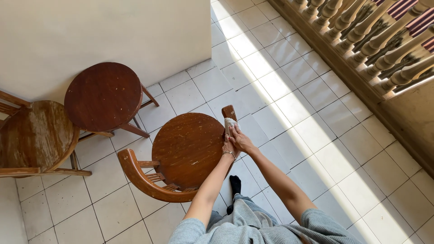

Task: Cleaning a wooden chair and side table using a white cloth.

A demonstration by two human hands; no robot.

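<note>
My right hand presses a soft, light white cloth against the wooden chair at its right edge; my left hand braces the seat, grip state unclear.

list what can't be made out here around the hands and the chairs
Head view only:
- White cloth: mostly covered by the right hand, so its size and shape are unclear.
- Left hand: its grip is hidden where the right hand overlaps it.
- Nearest chair: the legs are hidden under its round seat.
- Left chair: cut off by the frame's left edge.
- Foot in a black sock: partly hidden by the seat and grey trousers.
</note>
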